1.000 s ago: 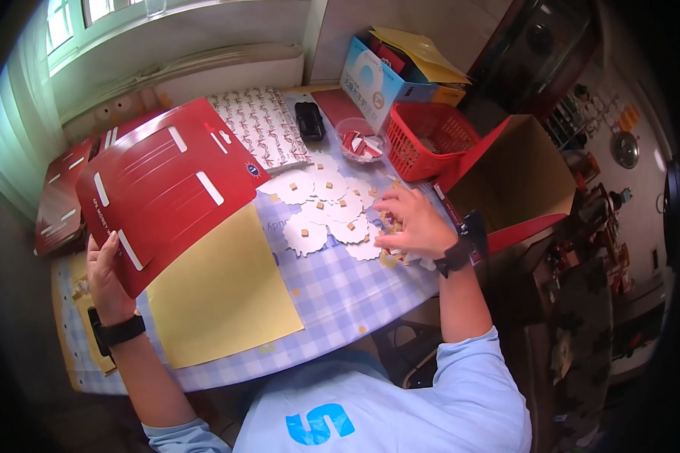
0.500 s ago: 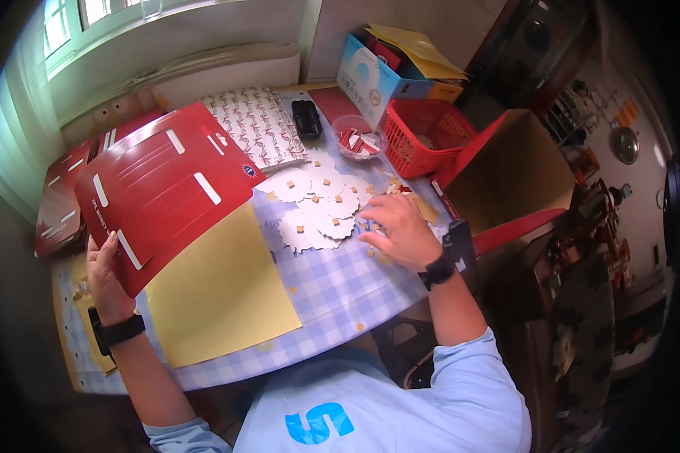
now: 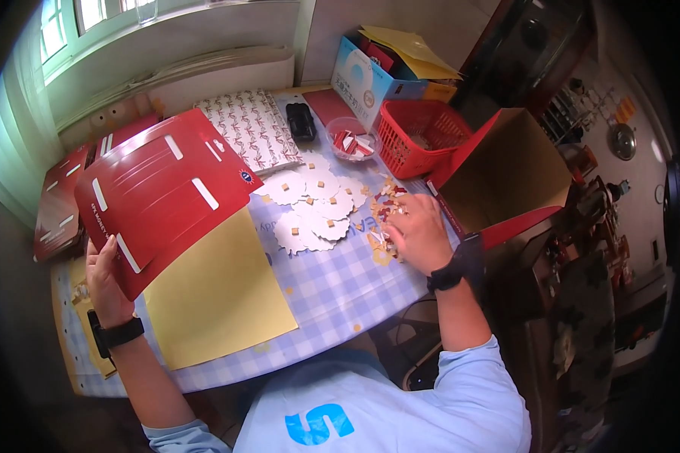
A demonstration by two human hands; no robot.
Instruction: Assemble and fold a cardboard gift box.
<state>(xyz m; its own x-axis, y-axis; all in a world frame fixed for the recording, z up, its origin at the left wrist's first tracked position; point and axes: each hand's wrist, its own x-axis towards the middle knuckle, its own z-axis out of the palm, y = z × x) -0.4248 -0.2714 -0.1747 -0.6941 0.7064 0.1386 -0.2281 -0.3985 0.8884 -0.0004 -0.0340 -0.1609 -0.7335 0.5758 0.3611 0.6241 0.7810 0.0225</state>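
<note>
My left hand (image 3: 111,283) grips the lower left edge of a red cardboard sheet (image 3: 162,181) with several white slots, thumb on top. The sheet is tilted over a yellow sheet of paper (image 3: 219,294) on the table. My right hand (image 3: 423,234) is at a scatter of small tan, white and red pieces (image 3: 381,208), thumb and fingers bent together among them. What its fingertips hold, if anything, is too small to make out. Left of it lie white scallop-edged paper shapes (image 3: 310,204), overlapping, with small tan squares on them.
Behind stand a patterned white stack (image 3: 249,128), a black case (image 3: 301,122), a clear tub (image 3: 353,140) of red and white pieces, a red basket (image 3: 423,140) and a blue box (image 3: 359,83). An open carton (image 3: 514,174) is at the right. More red sheets (image 3: 59,200) lie at the left.
My right hand has moved right, away from the white shapes and onto the small pieces, its fingers drawing closer together. My left hand still holds the red sheet, almost unmoved.
</note>
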